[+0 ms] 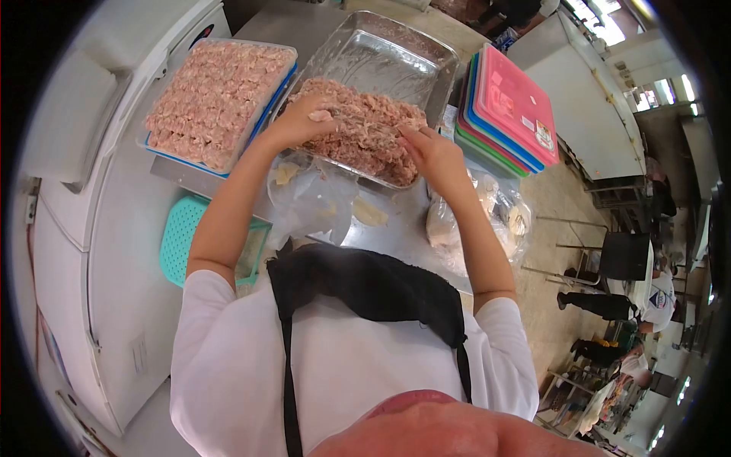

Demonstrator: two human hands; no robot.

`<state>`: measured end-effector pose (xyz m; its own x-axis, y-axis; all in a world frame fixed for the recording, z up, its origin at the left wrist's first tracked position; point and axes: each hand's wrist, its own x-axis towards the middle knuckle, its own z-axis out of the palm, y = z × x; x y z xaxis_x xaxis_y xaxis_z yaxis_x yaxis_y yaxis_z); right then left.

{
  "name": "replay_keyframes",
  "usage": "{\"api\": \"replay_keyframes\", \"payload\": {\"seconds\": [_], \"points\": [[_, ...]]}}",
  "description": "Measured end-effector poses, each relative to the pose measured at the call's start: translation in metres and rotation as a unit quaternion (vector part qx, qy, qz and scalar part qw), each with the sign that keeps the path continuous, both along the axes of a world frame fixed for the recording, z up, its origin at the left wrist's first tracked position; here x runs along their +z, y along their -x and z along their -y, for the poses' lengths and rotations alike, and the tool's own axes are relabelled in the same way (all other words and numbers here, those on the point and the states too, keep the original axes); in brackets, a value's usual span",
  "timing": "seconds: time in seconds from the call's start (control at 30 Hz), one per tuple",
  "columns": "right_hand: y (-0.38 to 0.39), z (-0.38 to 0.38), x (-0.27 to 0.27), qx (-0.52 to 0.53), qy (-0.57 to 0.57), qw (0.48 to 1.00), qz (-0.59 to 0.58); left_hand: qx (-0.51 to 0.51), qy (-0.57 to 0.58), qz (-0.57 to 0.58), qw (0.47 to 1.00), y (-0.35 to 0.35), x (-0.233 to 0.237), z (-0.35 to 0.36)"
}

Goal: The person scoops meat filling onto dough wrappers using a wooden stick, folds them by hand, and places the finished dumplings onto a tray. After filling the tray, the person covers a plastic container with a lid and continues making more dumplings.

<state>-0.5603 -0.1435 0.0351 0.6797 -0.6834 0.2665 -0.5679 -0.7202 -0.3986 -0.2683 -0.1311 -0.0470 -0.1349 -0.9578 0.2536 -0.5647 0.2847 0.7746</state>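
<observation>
A deep metal tray [396, 57] holds a heap of ground meat mixture [346, 129] in its near part. My left hand [302, 120] is at the heap's left side, its fingers curled against the meat. At the right side, my right hand [432, 152] has its thumb and fingers pinched together at the meat's edge. What sits between the fingers of either hand is too small to tell. To the left, a shallow container [285, 52] is filled with rows of shaped meat portions [221, 99].
Stacked coloured lids [518, 107] stand right of the tray. A bag of pale pieces [457, 228] lies below them, beside my right forearm. Clear plastic [312, 202] lies nearest me. A turquoise basket [183, 236] is at the left. Other people stand far right.
</observation>
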Motion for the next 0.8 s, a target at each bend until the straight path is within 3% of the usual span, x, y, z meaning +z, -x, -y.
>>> {"api": "replay_keyframes", "payload": {"seconds": [0.03, 0.13, 0.23, 0.3, 0.43, 0.53, 0.63, 0.73, 0.8], "points": [[-0.004, -0.007, 0.004, -0.034, 0.071, 0.996, -0.03, 0.051, 0.001, -0.028, 0.998, 0.004, 0.001, 0.0], [-0.01, -0.014, -0.029, 0.002, 0.091, 0.996, -0.011, -0.007, -0.168, -0.06, 0.984, 0.012, 0.019, -0.007], [0.017, 0.018, -0.052, -0.038, 0.052, 0.992, -0.106, 0.042, -0.148, 0.003, 0.988, 0.023, 0.023, -0.014], [0.034, 0.028, -0.046, -0.066, 0.001, 0.987, -0.15, 0.036, -0.121, -0.029, 0.992, 0.03, 0.046, -0.036], [0.058, 0.02, -0.005, -0.064, -0.146, 0.986, 0.055, 0.06, -0.129, 0.01, 0.99, 0.034, 0.066, -0.043], [0.053, 0.0, 0.017, 0.025, -0.248, 0.962, 0.114, 0.018, -0.055, -0.005, 0.998, 0.046, 0.079, -0.043], [0.035, -0.003, -0.007, 0.072, -0.245, 0.962, 0.091, 0.01, 0.058, 0.05, 0.997, 0.054, 0.073, -0.042], [0.042, 0.023, -0.004, 0.087, -0.152, 0.983, 0.056, -0.029, -0.065, 0.095, 0.993, 0.052, 0.074, -0.03], [0.04, 0.014, 0.006, 0.014, -0.031, 0.999, 0.001, 0.038, -0.095, 0.013, 0.995, 0.044, 0.037, -0.016]]}}
